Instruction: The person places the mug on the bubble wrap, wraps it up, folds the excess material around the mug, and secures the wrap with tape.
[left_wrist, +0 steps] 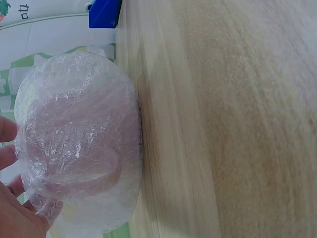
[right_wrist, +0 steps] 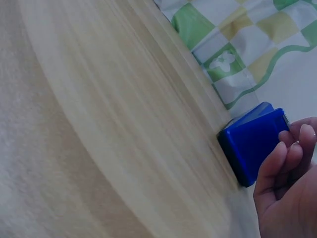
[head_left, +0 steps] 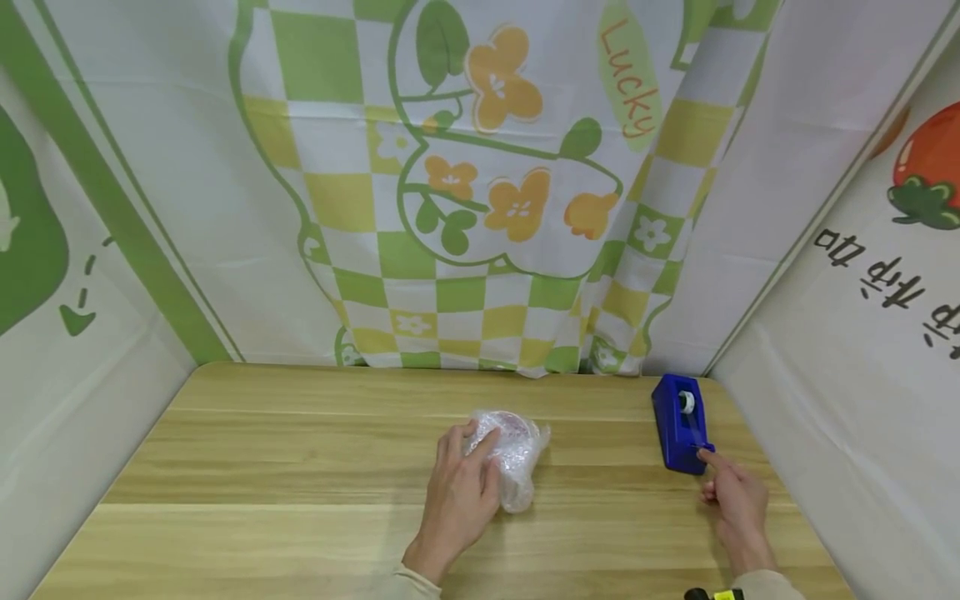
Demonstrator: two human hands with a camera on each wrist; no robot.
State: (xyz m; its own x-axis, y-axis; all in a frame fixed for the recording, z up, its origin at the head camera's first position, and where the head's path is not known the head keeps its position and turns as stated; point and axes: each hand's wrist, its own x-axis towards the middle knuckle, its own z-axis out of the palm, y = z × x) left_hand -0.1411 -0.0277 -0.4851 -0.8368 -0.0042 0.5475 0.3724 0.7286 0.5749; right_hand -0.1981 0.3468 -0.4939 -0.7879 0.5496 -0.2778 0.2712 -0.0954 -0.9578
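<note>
A pinkish rounded thing in clear bubble wrap (head_left: 517, 454) stands on the table. In the left wrist view the bubble wrap (left_wrist: 79, 134) blurs its shape, though a curved, handle-like band shows through. My left hand (head_left: 459, 492) holds this bundle from the left, its fingers over the top and around the side. At the far right stands a blue tape dispenser (head_left: 678, 429) with a small roll of clear tape (head_left: 686, 402). My right hand (head_left: 738, 500) reaches the dispenser's toothed front end with an outstretched index finger. The thumb (right_wrist: 275, 166) appears apart from it; any tape between them is not visible.
The wood-grain table (head_left: 300, 467) runs back to a checked green and yellow curtain (head_left: 480, 292). White printed cloth walls (head_left: 847, 400) close off both sides, the right one near the dispenser.
</note>
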